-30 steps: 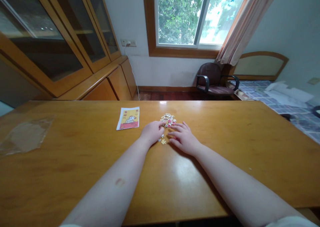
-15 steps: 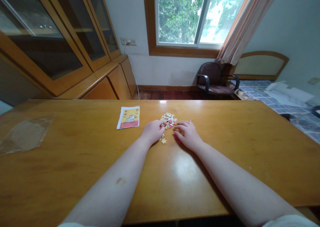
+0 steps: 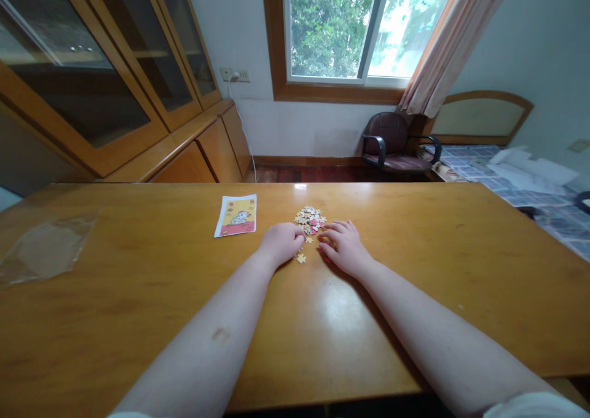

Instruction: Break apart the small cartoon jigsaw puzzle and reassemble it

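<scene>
A small heap of jigsaw pieces (image 3: 310, 217) lies on the wooden table (image 3: 138, 295) past both hands. My left hand (image 3: 281, 243) rests at the heap's near left edge, fingers curled under; what they hold, if anything, is hidden. A loose yellow piece (image 3: 301, 258) lies just right of it. My right hand (image 3: 343, 246) is at the heap's near right edge, its fingers bent and drawn together over pieces. A yellow and red picture card (image 3: 236, 216) lies left of the heap.
A crumpled clear plastic bag (image 3: 43, 249) lies at the table's left end. Wooden glass-door cabinets (image 3: 115, 86) line the left wall. Beyond the table stand a dark armchair (image 3: 394, 147) under the window and a bed (image 3: 520, 178) at right.
My right hand has gone from flat and spread to curled, and has drawn slightly toward the heap. My left hand has barely moved.
</scene>
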Tool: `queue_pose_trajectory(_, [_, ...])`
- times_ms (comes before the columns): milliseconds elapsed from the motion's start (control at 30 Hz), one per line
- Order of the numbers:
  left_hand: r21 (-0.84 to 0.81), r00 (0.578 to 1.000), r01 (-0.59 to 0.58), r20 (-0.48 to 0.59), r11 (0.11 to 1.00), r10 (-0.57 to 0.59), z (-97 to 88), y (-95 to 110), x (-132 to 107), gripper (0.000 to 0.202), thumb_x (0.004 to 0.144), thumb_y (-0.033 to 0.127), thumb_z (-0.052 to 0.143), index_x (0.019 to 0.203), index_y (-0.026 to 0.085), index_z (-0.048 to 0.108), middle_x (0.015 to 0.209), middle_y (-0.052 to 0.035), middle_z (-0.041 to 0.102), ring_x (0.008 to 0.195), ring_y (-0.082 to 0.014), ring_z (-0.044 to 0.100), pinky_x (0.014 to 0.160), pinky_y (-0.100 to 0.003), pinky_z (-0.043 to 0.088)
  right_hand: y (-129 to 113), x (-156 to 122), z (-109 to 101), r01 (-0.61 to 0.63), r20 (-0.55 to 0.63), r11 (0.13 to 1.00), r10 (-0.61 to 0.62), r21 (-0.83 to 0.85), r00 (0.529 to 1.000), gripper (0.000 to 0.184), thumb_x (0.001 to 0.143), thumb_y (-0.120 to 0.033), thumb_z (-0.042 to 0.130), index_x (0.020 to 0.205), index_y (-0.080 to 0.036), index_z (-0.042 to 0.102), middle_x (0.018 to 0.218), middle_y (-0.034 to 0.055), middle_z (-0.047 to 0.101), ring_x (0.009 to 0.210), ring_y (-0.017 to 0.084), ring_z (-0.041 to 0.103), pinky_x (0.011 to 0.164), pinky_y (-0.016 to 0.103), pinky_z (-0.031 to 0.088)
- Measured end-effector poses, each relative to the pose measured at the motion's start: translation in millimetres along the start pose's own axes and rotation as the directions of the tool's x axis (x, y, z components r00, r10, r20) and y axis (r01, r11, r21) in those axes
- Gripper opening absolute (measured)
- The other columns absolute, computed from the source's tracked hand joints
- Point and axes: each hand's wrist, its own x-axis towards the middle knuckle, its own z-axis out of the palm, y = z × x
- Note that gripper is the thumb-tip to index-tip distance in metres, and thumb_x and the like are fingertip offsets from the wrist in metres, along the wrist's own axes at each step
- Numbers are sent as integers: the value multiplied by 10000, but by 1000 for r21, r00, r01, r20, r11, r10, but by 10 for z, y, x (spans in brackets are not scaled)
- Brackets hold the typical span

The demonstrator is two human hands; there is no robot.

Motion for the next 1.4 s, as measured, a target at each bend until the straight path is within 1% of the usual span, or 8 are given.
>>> queue_pose_trajectory(133, [-70,992,-122,34,990,124,30,28,-11,312,783,240,450,881,257,746,939,-11,734,882,-191,638,800,-269,470,-31,-10,-16,72,42,997,-72,4,997,206,832,-370,601,995,-299,705,1215,47,615,1199,271,442,1070,573,204])
queue_pose_trajectory(267, [-83,995,23,-98,996,-31,44,-12,1,376,806,216,433,1062,269,703,1049,-30,715,940,-213,638,820,-293,479,-15,-10,-3,61,45,998,-61,-1,997,159,839,-358,592,892,-295,728,1169,39,640,1181,269,452,1067,574,205])
queue_pose_trajectory(400, [-69,995,78,-49,995,-82,37,-18,8,428,792,196,457,1151,295,666,1090,-28,706,965,-219,636,831,-292,477,45,6,31,-47,-27,999,47,-19,999,193,852,-342,564,787,-248,720,1062,57,671,1117,264,495,1063,571,214])
queue_pose_trajectory(633, [-87,1000,-28,-6,996,28,32,21,-1,289,780,239,463,860,259,741,931,-19,730,878,-208,641,787,-285,476,25,9,20,-42,-14,999,42,-14,999,177,846,-348,574,916,-254,707,1123,64,649,1142,268,485,1072,562,209])
queue_pose_trajectory(833, [-53,996,28,-84,998,-33,25,-32,15,297,789,243,438,857,253,727,928,-25,725,876,-213,636,760,-289,468,-8,-5,-12,12,61,999,-9,-53,998,320,834,-414,594,1108,-265,664,1248,79,593,1219,297,427,1078,594,186])
queue_pose_trajectory(967, [-4,997,53,-59,999,-54,6,-44,19,307,795,260,432,804,237,737,884,-39,726,845,-213,635,739,-285,464,-55,-29,-37,118,159,992,-110,-41,981,419,827,-495,591,1209,-327,616,1401,65,473,1316,331,329,1082,631,139])
queue_pose_trajectory(1233, [-4,998,58,-25,998,-58,11,-48,27,315,791,258,438,822,242,751,902,-32,735,861,-209,638,739,-277,466,-83,-51,-68,215,218,975,-220,46,951,302,821,-486,614,1080,-355,695,1360,36,517,1335,305,323,1099,619,108])
queue_pose_trajectory(1400, [-29,999,42,-10,999,-42,12,-37,29,313,794,251,440,837,247,749,920,-21,734,879,-197,640,766,-266,472,-97,-48,-87,265,264,959,-283,103,922,331,839,-489,590,1129,-351,671,1362,33,516,1326,284,336,1113,587,113])
